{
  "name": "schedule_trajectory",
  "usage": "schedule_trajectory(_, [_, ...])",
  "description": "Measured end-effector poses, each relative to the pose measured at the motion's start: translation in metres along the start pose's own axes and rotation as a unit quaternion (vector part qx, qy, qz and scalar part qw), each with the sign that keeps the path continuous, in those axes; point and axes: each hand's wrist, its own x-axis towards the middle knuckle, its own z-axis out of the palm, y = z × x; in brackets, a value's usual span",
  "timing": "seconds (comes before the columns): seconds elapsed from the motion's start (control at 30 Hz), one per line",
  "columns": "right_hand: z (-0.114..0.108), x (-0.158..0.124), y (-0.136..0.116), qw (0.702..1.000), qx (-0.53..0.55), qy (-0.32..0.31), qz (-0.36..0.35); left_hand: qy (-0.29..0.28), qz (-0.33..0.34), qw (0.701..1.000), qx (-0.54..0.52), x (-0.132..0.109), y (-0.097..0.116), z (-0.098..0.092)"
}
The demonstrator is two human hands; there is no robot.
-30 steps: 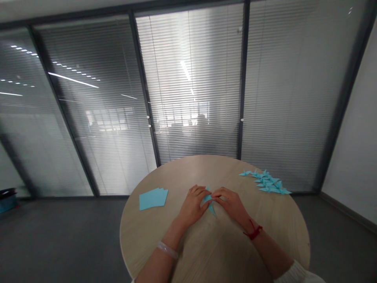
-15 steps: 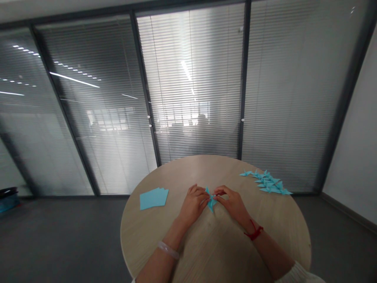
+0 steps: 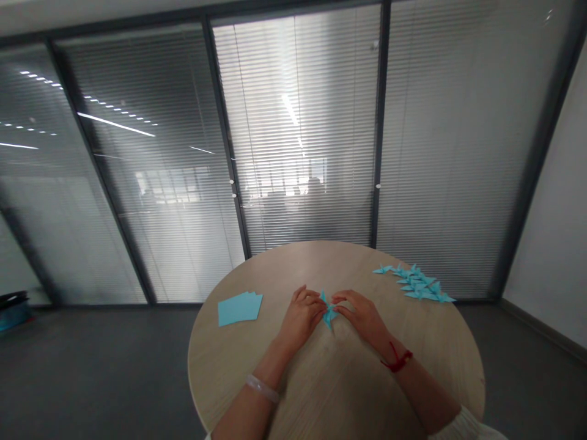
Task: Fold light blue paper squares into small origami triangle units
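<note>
A light-blue origami crane point(image 3: 328, 316) sits at the middle of the round wooden table point(image 3: 339, 385), its wings now splayed near and far where a second ago the hands mostly covered it; its shaping looks well along. The left hand point(image 3: 299, 314) appears to pinch its left end between thumb and fingers. The right hand point(image 3: 364, 315) curls at its right side; whether it grips, I cannot tell. Farther out, blue paper sheets point(image 3: 239, 309) lie left, and folded cranes point(image 3: 419, 286) cluster far right.
</note>
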Motion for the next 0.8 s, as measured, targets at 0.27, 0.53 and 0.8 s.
schedule_trajectory(0.27, [-0.0002,0.0004,-0.0022,0.997,-0.056,-0.001,-0.045,0.003,0.003,1.000,0.017,0.0006,0.0005,0.0005])
schedule_trajectory(0.53, [0.0047,-0.0003,-0.0039,0.999,-0.034,-0.015,-0.036,0.008,0.009,1.000,0.028,-0.0005,-0.0003,0.0022])
schedule_trajectory(0.8, [0.0041,0.0025,0.0000,0.998,0.056,0.024,0.023,0.069,-0.034,0.994,-0.082,0.0001,-0.0002,0.0030])
